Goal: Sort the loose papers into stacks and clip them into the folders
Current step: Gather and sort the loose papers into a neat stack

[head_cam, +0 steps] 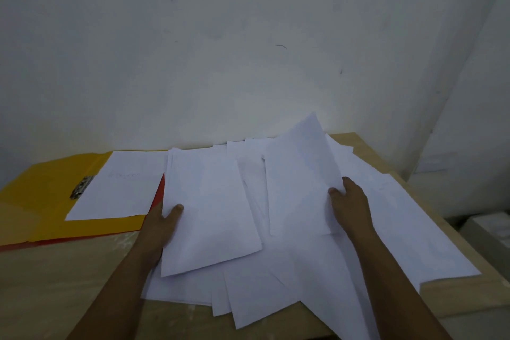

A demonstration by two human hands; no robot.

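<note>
At a wooden counter (69,279), we sort a spread of loose white papers (276,279). Our left hand (160,226) grips a small stack of sheets (209,210), thumb on top and fingers curled beneath. Our right hand (350,204) pinches a single sheet (298,174) raised on edge. A yellow folder (41,196) lies open at left, one page (121,185) under its metal clip (81,187).

Loose papers (276,270) cover the table's (55,284) right half; the yellow folder (41,201) fills its far left; near-left wood lies bare.
</note>
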